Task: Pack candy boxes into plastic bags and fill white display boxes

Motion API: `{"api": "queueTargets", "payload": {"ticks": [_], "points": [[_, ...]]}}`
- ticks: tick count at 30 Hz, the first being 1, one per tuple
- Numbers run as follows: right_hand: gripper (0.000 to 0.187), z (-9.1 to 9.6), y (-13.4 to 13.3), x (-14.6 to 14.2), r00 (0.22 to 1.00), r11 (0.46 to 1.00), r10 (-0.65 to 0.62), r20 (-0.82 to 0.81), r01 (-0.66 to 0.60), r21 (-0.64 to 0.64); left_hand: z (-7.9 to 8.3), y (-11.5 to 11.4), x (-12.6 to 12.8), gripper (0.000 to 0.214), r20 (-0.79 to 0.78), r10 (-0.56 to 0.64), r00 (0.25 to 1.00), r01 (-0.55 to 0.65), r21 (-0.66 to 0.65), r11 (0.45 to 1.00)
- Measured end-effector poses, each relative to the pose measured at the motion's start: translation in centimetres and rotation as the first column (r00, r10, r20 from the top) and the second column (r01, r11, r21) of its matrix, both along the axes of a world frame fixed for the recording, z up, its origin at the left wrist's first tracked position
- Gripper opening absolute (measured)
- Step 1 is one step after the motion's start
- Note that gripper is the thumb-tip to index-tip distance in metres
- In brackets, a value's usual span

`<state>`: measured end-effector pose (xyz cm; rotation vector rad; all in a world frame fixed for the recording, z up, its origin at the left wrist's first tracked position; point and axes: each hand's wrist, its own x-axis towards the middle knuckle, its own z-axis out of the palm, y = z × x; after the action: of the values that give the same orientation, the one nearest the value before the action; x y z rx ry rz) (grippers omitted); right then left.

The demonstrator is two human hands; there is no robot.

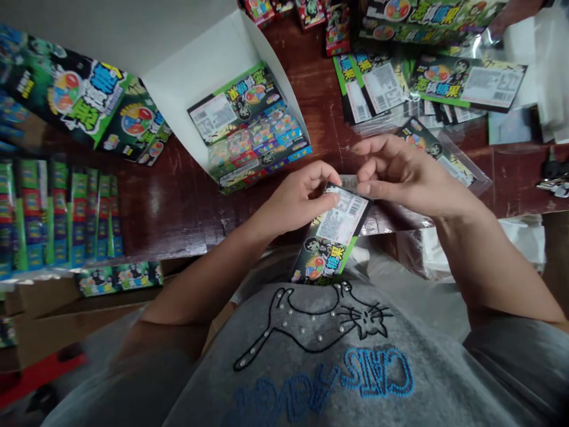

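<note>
My left hand (306, 198) grips the top end of a flat printed packet (326, 249), black and green with a white barcode label. The packet hangs tilted over the table's front edge, its lower end against the grey shirt. Close by on the right, my right hand (398, 172) has its fingers bent and its thumb near them, at the packet's upper corner. A small pale strip (348, 181) shows between the two hands; whether the right fingertips pinch it is unclear.
An open white box (202, 56) holding small candy boxes (267, 139) stands behind the left hand. More printed packets (466, 80) and clear sleeves lie at the back right. Wrapped stacks (53, 213) line the left, near printed display boxes (66, 89). Small red packs (338, 29) lie at the back.
</note>
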<state>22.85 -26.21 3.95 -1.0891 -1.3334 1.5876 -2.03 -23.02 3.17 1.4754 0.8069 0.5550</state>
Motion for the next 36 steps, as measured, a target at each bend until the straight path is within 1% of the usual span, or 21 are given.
{"api": "queueTargets", "payload": {"ticks": [4, 6, 8, 10, 12, 15, 16, 17, 18, 19, 21, 22, 23, 25, 26, 28, 30, 33, 34, 35, 36], "points": [[0.067, -1.1, 0.5, -0.9, 0.998, 0.996, 0.027, 0.050, -0.031, 0.084, 0.6, -0.1, -0.3, 0.017, 0.023, -0.009, 1.000, 0.009, 0.003, 1.000], [0.076, -1.3, 0.1, -1.1, 0.990, 0.979, -0.026, 0.142, -0.004, 0.204, 0.8, -0.1, -0.6, 0.018, 0.042, -0.013, 0.999, 0.013, 0.002, 1.000], [0.085, -1.0, -0.6, -1.5, 0.962, 0.925, -0.119, 0.245, 0.018, 0.379, 0.9, -0.2, -0.9, 0.018, 0.069, -0.011, 0.998, 0.012, -0.010, 1.000], [0.085, -0.6, -1.4, -2.1, 0.927, 0.862, -0.189, 0.324, -0.001, 0.507, 1.1, -0.3, -1.2, 0.018, 0.084, -0.012, 0.996, 0.014, -0.024, 1.000], [0.079, -0.4, -2.0, -2.9, 0.894, 0.840, -0.199, 0.402, -0.057, 0.540, 1.1, -0.4, -1.5, 0.020, 0.095, -0.020, 0.995, 0.023, -0.031, 0.999], [0.080, -0.4, -2.4, -3.6, 0.859, 0.839, -0.175, 0.481, -0.125, 0.529, 0.9, -0.2, -2.6, 0.028, 0.110, -0.021, 0.994, 0.024, -0.022, 0.999], [0.082, -0.4, -2.5, -3.7, 0.858, 0.833, -0.168, 0.485, -0.139, 0.535, 0.9, 0.0, -3.2, 0.030, 0.111, 0.012, 0.994, -0.011, -0.007, 1.000], [0.085, -0.4, -2.7, -3.7, 0.865, 0.827, -0.171, 0.471, -0.134, 0.546, 0.9, 0.2, -4.1, 0.033, 0.126, 0.081, 0.989, -0.084, 0.016, 0.996], [0.087, -0.5, -2.9, -3.7, 0.880, 0.820, -0.194, 0.434, -0.097, 0.564, 0.9, 0.5, -5.2, 0.035, 0.164, 0.182, 0.970, -0.190, 0.036, 0.981], [0.088, -0.6, -3.3, -3.7, 0.896, 0.817, -0.236, 0.377, -0.027, 0.577, 1.0, 0.6, -6.4, 0.036, 0.224, 0.301, 0.927, -0.318, 0.044, 0.947], [0.088, -1.0, -4.4, -4.1, 0.916, 0.828, -0.325, 0.234, 0.157, 0.538, 1.1, 0.6, -8.8, 0.037, 0.367, 0.517, 0.773, -0.560, 0.011, 0.829], [0.088, -1.3, -4.9, -4.6, 0.922, 0.843, -0.349, 0.166, 0.232, 0.485, 1.1, 0.3, -9.8, 0.039, 0.420, 0.592, 0.688, -0.646, -0.017, 0.763], [0.087, -1.7, -5.4, -5.3, 0.928, 0.859, -0.358, 0.105, 0.283, 0.427, 0.9, -0.2, -10.6, 0.044, 0.445, 0.644, 0.622, -0.704, -0.040, 0.709], [0.087, -2.6, -6.1, -7.1, 0.925, 0.873, -0.380, 0.016, 0.352, 0.339, 0.4, -1.7, -11.3, 0.055, 0.418, 0.709, 0.568, -0.759, -0.068, 0.648], [0.086, -3.0, -6.3, -8.1, 0.906, 0.855, -0.424, -0.020, 0.407, 0.322, -0.1, -2.6, -11.3, 0.059, 0.382, 0.731, 0.566, -0.766, -0.084, 0.637], [0.084, -3.5, -6.1, -9.9, 0.838, 0.786, -0.544, -0.050, 0.529, 0.321, -1.1, -4.4, -10.9, 0.059, 0.315, 0.751, 0.580, -0.759, -0.124, 0.639], [0.083, -3.6, -5.7, -11.1, 0.792, 0.737, -0.610, -0.034, 0.582, 0.344, -2.0, -6.0, -10.4, 0.057, 0.284, 0.749, 0.598, -0.752, -0.125, 0.647], [0.084, -3.1, -5.1, -11.6, 0.802, 0.749, -0.596, 0.024, 0.545, 0.377, -3.2, -7.9, -10.4, 0.058, 0.203, 0.753, 0.625, -0.772, 0.020, 0.636], [0.083, -2.9, -4.9, -11.6, 0.801, 0.746, -0.598, 0.042, 0.536, 0.395, -3.4, -8.4, -10.6, 0.059, 0.136, 0.748, 0.650, -0.759, 0.085, 0.645], [0.081, -2.6, -4.7, -11.4, 0.794, 0.737, -0.606, 0.056, 0.533, 0.415, -3.4, -8.9, -11.0, 0.062, 0.047, 0.722, 0.690, -0.721, 0.133, 0.680], [0.080, -2.3, -4.6, -11.2, 0.787, 0.728, -0.613, 0.067, 0.530, 0.435, -3.3, -9.3, -11.4, 0.066, -0.056, 0.673, 0.738, -0.659, 0.158, 0.736]]}}
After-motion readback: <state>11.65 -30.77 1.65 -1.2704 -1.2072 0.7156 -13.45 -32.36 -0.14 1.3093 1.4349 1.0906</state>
